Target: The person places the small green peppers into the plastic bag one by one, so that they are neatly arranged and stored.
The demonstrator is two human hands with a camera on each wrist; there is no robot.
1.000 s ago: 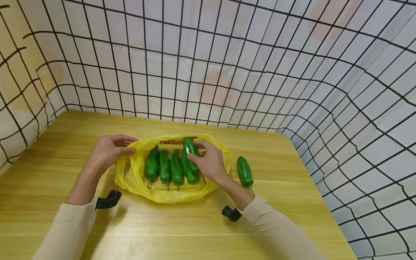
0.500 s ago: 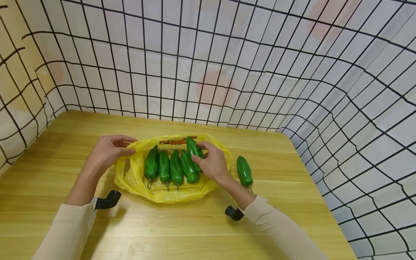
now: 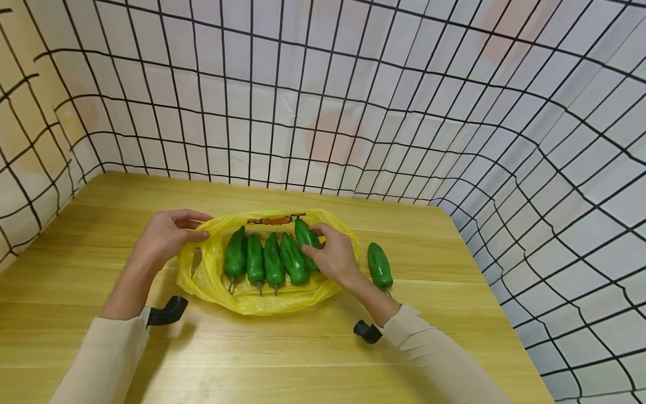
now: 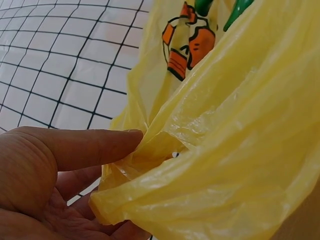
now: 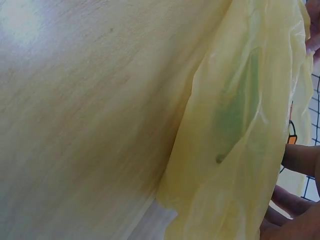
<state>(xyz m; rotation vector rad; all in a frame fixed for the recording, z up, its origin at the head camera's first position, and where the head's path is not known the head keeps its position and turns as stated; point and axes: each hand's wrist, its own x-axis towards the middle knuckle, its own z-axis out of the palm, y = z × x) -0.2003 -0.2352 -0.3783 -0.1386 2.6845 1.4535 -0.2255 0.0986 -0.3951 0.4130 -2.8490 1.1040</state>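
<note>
A yellow plastic bag (image 3: 252,306) lies with its mouth spread wide, and several green peppers (image 3: 274,264) sit side by side in it, stems toward me. My left hand (image 3: 169,238) pinches the bag's left rim between thumb and fingers; the left wrist view shows the thin plastic (image 4: 235,130) caught there. Inside the right end of the mouth, my right hand (image 3: 333,253) grips another green pepper (image 3: 305,234) at the right of the row. Its lower part is hidden by the fingers. The right wrist view shows one pepper (image 5: 237,110) dimly through the bag's wall.
One more green pepper (image 3: 379,265) lies on the wooden table (image 3: 282,359), right of the bag and close to my right forearm. A black wire grid (image 3: 313,112) backed by white sheeting stands along the table's back and sides.
My right hand has shifted slightly right and down, bringing its pepper from on top of its neighbour to the right end of the row. The left hand has kept its place on the bag.
</note>
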